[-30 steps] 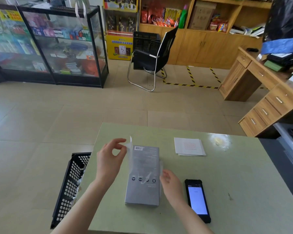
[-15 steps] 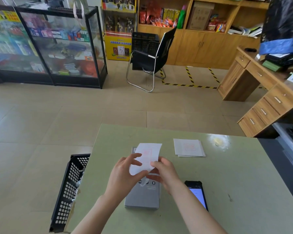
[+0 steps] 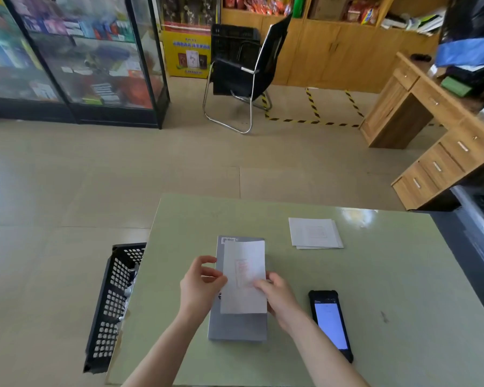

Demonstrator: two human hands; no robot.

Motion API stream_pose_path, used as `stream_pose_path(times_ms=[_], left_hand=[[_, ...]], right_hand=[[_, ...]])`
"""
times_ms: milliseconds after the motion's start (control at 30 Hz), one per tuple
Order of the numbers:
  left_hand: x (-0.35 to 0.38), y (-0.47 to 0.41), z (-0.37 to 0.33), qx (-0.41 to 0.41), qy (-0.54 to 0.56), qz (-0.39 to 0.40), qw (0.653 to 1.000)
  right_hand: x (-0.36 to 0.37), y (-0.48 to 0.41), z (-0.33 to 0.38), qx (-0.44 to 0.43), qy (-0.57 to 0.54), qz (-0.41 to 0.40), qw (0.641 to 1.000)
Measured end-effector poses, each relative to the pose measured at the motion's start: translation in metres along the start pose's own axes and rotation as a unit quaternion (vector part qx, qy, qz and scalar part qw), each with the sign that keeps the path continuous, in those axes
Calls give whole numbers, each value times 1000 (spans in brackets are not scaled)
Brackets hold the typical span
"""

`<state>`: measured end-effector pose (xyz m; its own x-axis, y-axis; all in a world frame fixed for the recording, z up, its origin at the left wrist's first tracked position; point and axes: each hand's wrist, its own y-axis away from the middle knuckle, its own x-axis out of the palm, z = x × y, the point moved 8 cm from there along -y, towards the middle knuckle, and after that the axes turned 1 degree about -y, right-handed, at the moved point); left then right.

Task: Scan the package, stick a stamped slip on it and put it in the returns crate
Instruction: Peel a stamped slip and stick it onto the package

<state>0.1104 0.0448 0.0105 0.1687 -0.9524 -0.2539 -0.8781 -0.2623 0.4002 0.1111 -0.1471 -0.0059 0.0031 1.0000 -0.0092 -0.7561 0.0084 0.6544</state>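
Grey package (image 3: 238,324) flat on worktop (image 3: 403,275), stamped slip (image 3: 245,277) laid on it, grip of left hand (image 3: 199,283) pinched on slip's left edge, right hand (image 3: 278,296) likewise on its right edge, scanner (image 3: 330,322) right of package, crate (image 3: 115,303) left of it

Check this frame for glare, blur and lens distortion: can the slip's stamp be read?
Head view: glare whitens the far right corner of the table. Head view: the glass cabinet at left is blurred. Head view: wide-angle bending tilts the desk at right. Head view: the slip shows a faint red stamp, text unreadable.
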Motion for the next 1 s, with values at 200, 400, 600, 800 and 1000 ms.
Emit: stream_pose_path(times_ms=[200, 400, 600, 800, 1000], left_hand=[[5, -6, 12, 8, -37, -20, 999], [6, -10, 21, 2, -57, -21, 998], [12, -11, 20, 30, -111, -4, 993], [19, -11, 13, 79, -185, 5, 980], [24, -13, 13, 88, -230, 3, 969]], right_hand=[[-3, -11, -4, -64, 136, -72, 986], [0, -16, -1, -111, 211, -142, 961], [0, -19, 1, -109, 269, -172, 941], [2, -23, 1, -67, 372, -177, 909], [1, -24, 9, -34, 452, -179, 873]])
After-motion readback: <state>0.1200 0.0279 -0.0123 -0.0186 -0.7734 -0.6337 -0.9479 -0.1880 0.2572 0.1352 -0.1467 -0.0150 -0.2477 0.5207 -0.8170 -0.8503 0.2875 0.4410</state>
